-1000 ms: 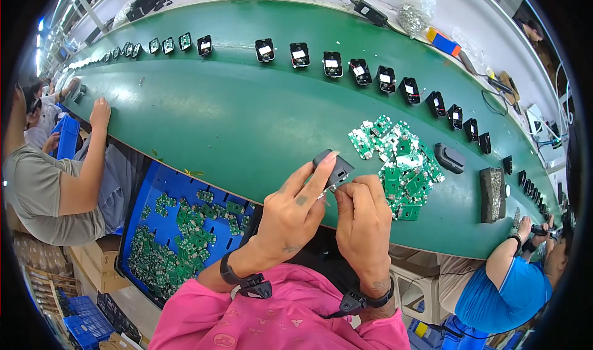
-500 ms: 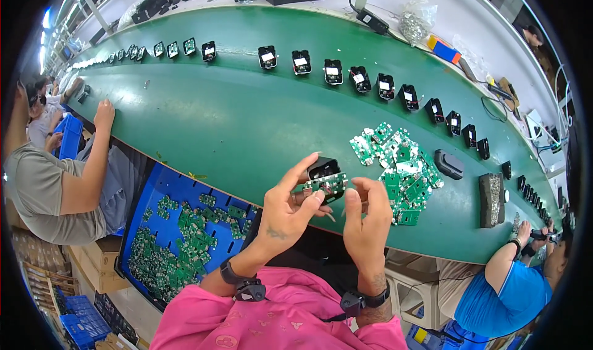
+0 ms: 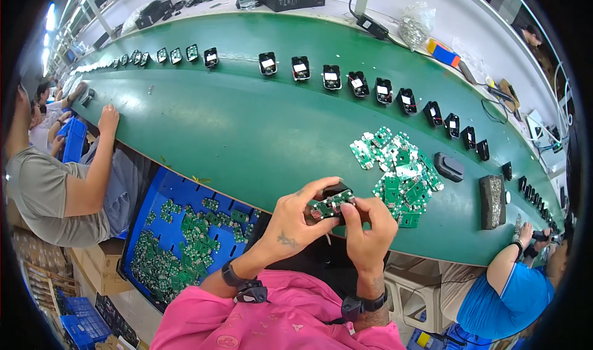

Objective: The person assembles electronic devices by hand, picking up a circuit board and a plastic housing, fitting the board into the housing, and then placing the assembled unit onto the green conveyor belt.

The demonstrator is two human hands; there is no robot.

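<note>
My left hand [image 3: 295, 221] is closed around a black plastic housing [image 3: 337, 188], held over the table's near edge. A green circuit board [image 3: 332, 204] lies at the housing's open side, partly covered by my fingers; how deep it sits I cannot tell. My right hand [image 3: 369, 228] grips the same piece from the right, its thumb pressed on the board. To the right of my hands lies a loose pile of green circuit boards [image 3: 401, 180]. Beyond it rests a closed dark grey case [image 3: 449, 166].
A row of black housings [image 3: 332, 77] curves along the green table [image 3: 247, 134]. A dark rough block [image 3: 492, 202] stands at right. Below the edge, a blue bin [image 3: 162, 192] holds many boards. Co-workers sit at left, in a grey shirt [image 3: 46, 195], and at right, in blue [image 3: 506, 300].
My right hand has come in from beside the piece, and its thumb now presses on the board. Both hands and the housing have shifted slightly down and right in view.
</note>
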